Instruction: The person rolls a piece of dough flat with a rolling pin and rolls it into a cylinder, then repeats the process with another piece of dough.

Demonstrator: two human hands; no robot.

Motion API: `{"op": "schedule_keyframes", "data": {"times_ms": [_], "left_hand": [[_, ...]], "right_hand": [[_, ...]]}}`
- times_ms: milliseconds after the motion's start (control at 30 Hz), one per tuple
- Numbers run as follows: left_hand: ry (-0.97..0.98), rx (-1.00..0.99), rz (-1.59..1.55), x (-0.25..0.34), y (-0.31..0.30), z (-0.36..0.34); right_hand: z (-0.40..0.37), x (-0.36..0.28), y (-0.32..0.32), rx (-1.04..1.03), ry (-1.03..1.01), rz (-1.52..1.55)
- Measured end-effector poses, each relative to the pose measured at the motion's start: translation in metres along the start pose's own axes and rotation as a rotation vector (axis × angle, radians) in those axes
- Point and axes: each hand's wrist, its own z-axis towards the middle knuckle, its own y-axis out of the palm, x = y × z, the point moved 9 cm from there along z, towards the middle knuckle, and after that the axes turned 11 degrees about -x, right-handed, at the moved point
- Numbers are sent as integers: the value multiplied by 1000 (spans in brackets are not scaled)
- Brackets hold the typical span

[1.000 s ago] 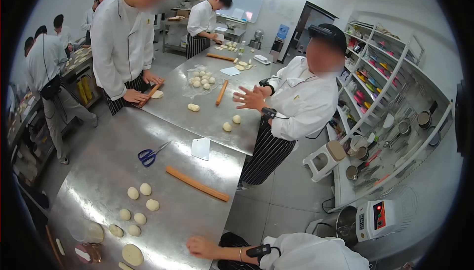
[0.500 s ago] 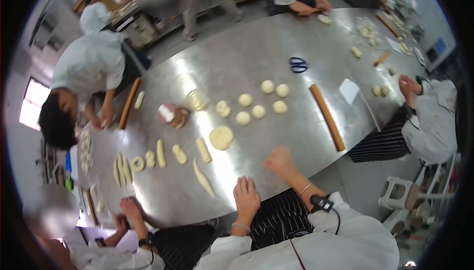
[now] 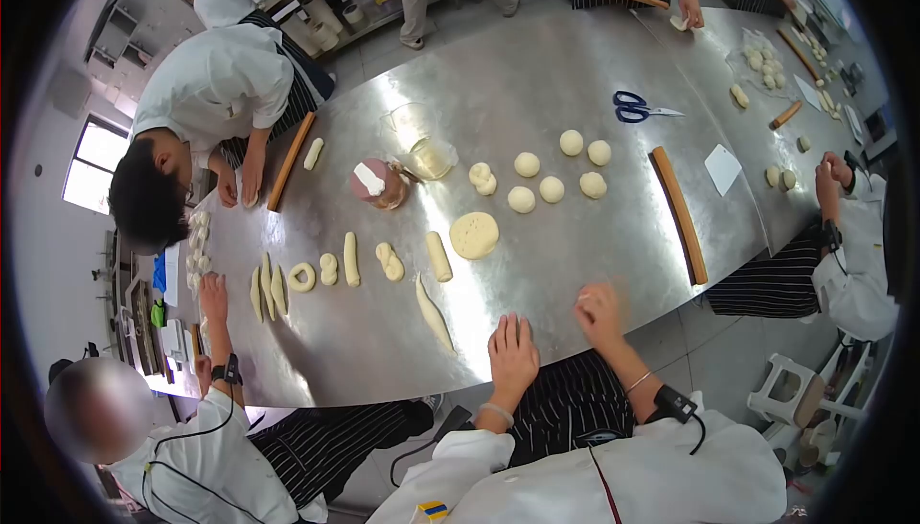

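My left hand [image 3: 514, 351] lies flat on the front edge of the steel table, fingers stretched out, holding nothing. To its right my right hand [image 3: 598, 315] is raised near the edge, its fingers curled in and slightly blurred; I see nothing in it. A tapered dough strip [image 3: 434, 313] lies left of my left hand. Beyond it are a dough cylinder [image 3: 438, 256] and a flat dough round [image 3: 474, 235]. Several dough balls [image 3: 551, 188] sit farther back. A rolling pin [image 3: 678, 217] lies to the right of my right hand.
Shaped dough pieces, including a ring [image 3: 301, 278], line the table's left side. Blue-handled scissors [image 3: 631, 107], a white scraper [image 3: 723, 170], a reddish-lidded container [image 3: 379, 185] and a clear jug [image 3: 430, 157] stand or lie farther off. Co-workers stand around the table [image 3: 537, 73].
The view has shifted, so the table's contents appear farther right. My right hand is still raised and curled; my left stays flat. The person at lower left now reaches toward the dough beside them.
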Motion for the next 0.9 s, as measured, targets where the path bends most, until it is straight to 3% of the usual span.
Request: {"op": "schedule_keyframes", "data": {"times_ms": [100, 167, 267, 333, 367, 433, 500, 600, 633, 700, 767, 800, 867, 900], "left_hand": [[-6, 9, 15, -1, 4, -1], [-11, 6, 26, 2, 5, 1], [17, 27, 4, 1, -3, -1], [-22, 57, -63, -1, -16, 12], [-3, 57, -59, 1, -28, 30], [-257, -65, -390, -25, -46, 92], [-325, -16, -466, -36, -76, 145], [-239, -113, -402, -56, -68, 188], [-239, -115, -409, -55, -61, 181], [6, 10, -189, -34, -63, 151], [69, 43, -172, -19, -49, 94], [116, 50, -214, -18, -41, 68], [155, -14, -177, -21, -29, 29], [164, 25, -117, -26, -24, 14]], "right_hand": [[8, -34, 31, -127, -192, -167], [50, -15, 24, -67, -106, -243], [39, 32, 4, -20, 4, -19], [14, 14, 2, -33, -51, -51], [1, 1, 3, -63, -99, -87], [2, -9, 1, -86, -70, -133], [13, -11, -2, -104, -54, -193], [12, -15, 1, -143, -106, -242], [19, -16, -3, -115, -97, -245], [28, -10, -8, -82, -99, -251], [33, 5, -4, -102, -80, -113], [26, 11, -2, -85, -67, -124], [-14, 39, -5, 65, 147, -48], [-30, 32, 8, -2, 70, -103]]}}
